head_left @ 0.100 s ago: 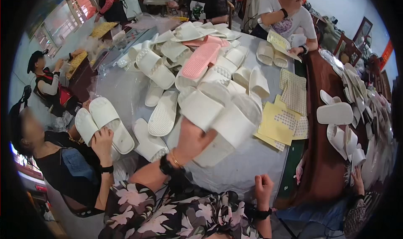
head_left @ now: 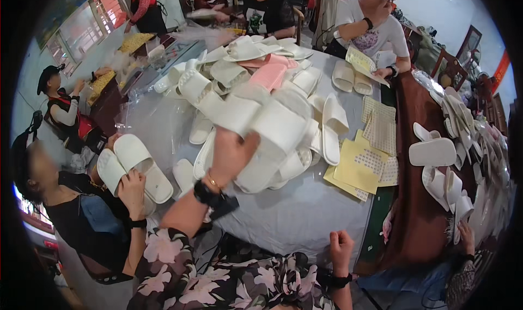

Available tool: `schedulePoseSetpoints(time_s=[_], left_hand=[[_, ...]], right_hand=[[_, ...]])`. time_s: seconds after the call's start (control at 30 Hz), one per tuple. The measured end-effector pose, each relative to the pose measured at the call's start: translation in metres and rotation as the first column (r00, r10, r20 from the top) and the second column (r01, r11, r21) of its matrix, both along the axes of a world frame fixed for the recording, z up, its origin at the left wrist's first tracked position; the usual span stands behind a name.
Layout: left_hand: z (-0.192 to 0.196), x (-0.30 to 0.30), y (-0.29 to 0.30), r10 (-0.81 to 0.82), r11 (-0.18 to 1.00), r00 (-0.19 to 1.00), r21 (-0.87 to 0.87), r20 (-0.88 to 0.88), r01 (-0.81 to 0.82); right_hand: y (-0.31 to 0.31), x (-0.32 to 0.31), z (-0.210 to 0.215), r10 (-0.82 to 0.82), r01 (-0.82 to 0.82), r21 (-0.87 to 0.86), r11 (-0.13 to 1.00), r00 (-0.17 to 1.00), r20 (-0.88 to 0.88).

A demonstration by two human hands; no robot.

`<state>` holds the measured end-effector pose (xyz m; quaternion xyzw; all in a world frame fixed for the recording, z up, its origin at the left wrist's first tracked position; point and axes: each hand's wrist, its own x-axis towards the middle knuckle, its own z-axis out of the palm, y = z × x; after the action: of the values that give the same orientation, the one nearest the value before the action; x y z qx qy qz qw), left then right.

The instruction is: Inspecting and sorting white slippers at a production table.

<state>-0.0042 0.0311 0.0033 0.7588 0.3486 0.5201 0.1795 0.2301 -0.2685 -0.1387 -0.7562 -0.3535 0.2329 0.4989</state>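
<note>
Over the near side of the slipper pile, my left hand (head_left: 231, 153) grips a pair of white slippers (head_left: 280, 119) from below, thumb toward the right one. They are slightly smeared by motion. Under and behind them lie more white slippers (head_left: 204, 92) and a pink slipper (head_left: 269, 75), partly covered. My right hand (head_left: 341, 248) is raised at the table's near right edge, its fingers curled closed; whether anything small is pinched in them cannot be seen. It touches no slipper. A white slipper (head_left: 333, 126) leans at the right of the pile.
Yellow and pale sticker sheets (head_left: 357, 166) lie right of the pile on the grey-covered table (head_left: 305, 223). At left, a co-worker's hand (head_left: 132, 187) holds another white pair. Across the table a person (head_left: 376, 35) holds a sheet. A brown bench (head_left: 408, 201) with slippers stands right.
My left hand has carried the white pair leftward and farther away over the pile, uncovering slippers on its right side. My right hand has barely moved.
</note>
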Motion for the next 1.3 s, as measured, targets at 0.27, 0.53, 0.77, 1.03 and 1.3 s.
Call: schedulePoseSetpoints(time_s=[0.27, 0.53, 0.77, 1.03, 1.3], left_hand=[[-0.055, -0.055, 0.166, 0.201, 0.970, 0.875, -0.038, -0.441, -0.241], [-0.117, -0.083, 0.180, 0.037, 0.836, 0.938, -0.503, -0.344, -0.218], [-0.081, -0.063, 0.124, 0.149, 0.939, 0.945, -0.257, -0.292, -0.228], [0.022, -0.004, 0.001, -0.399, 0.793, 0.910, -0.457, 0.111, 0.404], [0.111, 0.008, -0.101, -0.945, -0.001, 0.078, -0.239, 0.319, 0.971]], right_hand=[[0.006, -0.005, 0.010, -0.003, 0.003, -0.002, 1.000, 0.999, 0.040], [-0.020, 0.080, 0.072, -0.314, 0.275, 0.231, 0.933, 0.937, 0.153], [-0.033, 0.210, 0.106, -0.621, 0.510, 0.355, 0.783, 0.657, 0.427], [-0.054, 0.370, 0.095, -0.370, 0.559, -0.001, 0.829, 0.552, 0.747], [-0.073, 0.418, 0.068, -0.526, 0.521, 0.122, 0.845, 0.768, 0.365]])
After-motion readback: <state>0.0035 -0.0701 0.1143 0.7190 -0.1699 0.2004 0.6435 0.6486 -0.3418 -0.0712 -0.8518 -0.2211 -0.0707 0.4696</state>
